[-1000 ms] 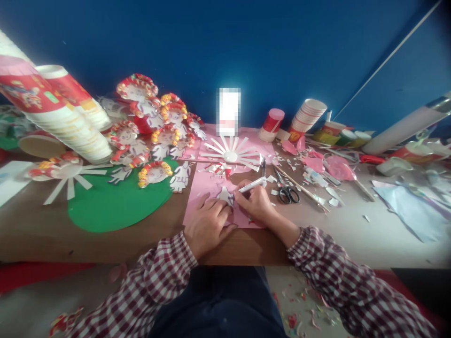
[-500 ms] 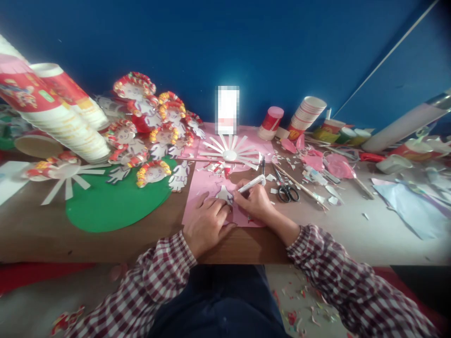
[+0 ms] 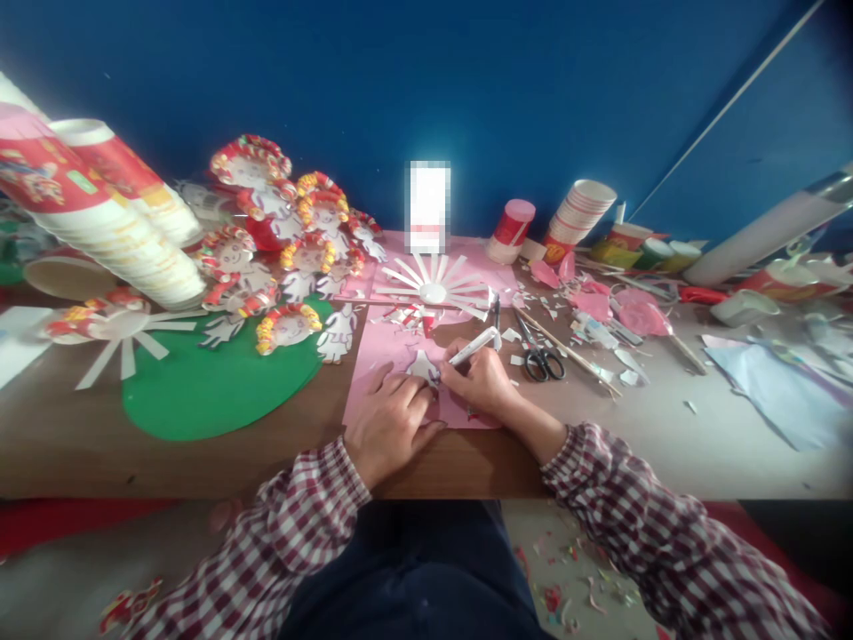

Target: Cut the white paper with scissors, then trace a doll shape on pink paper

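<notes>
Between my hands a small white paper cutout [image 3: 424,365] with a dark outline lies on a pink sheet [image 3: 373,347]. My left hand [image 3: 393,415] rests flat on the sheet, its fingers stretched out and touching the cutout's lower left edge. A white marker pen [image 3: 474,345] is gripped in my right hand [image 3: 481,382], slanting up to the right. Its tip, at the cutout's right edge, is hidden by my fingers. Just beyond lies a white paper cup cut into rays [image 3: 433,292]. Black-handled scissors [image 3: 544,363] lie right of my right hand.
Paper dolls with curled red and yellow hair [image 3: 250,173] stand at the left, near a green paper shape [image 3: 219,391]. Stacked paper cups [image 3: 99,222] lean at far left. A thin wooden stick [image 3: 566,348], paper scraps and pink pieces [image 3: 643,313] lie at the right.
The pen's upper end has dipped slightly and shifted a little left. My left hand stays in place on the pink sheet, and the whole view has drifted very slightly.
</notes>
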The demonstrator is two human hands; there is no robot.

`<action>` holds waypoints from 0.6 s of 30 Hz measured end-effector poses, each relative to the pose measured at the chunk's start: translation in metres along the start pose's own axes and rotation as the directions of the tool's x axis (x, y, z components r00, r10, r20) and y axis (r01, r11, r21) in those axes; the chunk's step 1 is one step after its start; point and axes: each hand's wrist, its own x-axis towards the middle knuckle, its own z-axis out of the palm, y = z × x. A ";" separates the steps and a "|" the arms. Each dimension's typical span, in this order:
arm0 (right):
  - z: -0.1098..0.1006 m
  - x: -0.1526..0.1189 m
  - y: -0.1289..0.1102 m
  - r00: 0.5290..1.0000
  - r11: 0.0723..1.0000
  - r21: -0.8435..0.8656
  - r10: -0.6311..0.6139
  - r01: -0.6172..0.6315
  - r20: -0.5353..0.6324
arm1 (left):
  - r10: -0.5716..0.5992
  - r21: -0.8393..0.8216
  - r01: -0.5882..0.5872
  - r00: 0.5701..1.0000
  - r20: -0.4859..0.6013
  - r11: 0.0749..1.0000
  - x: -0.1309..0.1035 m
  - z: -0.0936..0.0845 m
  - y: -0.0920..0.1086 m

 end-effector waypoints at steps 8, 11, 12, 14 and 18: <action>-0.001 0.000 -0.001 1.000 1.000 -0.010 0.008 -0.008 -0.007 | 0.005 -0.002 -0.005 1.000 -0.011 1.000 0.000 0.000 0.000; -0.001 0.000 -0.002 1.000 1.000 -0.011 0.018 -0.018 0.000 | 0.009 -0.001 -0.010 1.000 -0.021 1.000 0.000 0.000 0.000; -0.001 0.000 -0.003 1.000 1.000 -0.010 0.020 -0.020 0.004 | 0.011 -0.001 -0.011 1.000 -0.024 1.000 0.000 0.000 0.000; -0.002 0.000 -0.003 1.000 1.000 -0.009 0.024 -0.024 0.012 | 0.011 -0.001 -0.011 1.000 -0.026 1.000 0.000 -0.001 0.000; -0.002 0.000 -0.003 1.000 1.000 -0.004 0.023 -0.023 0.004 | 0.002 0.005 -0.002 1.000 -0.015 1.000 0.000 -0.001 0.001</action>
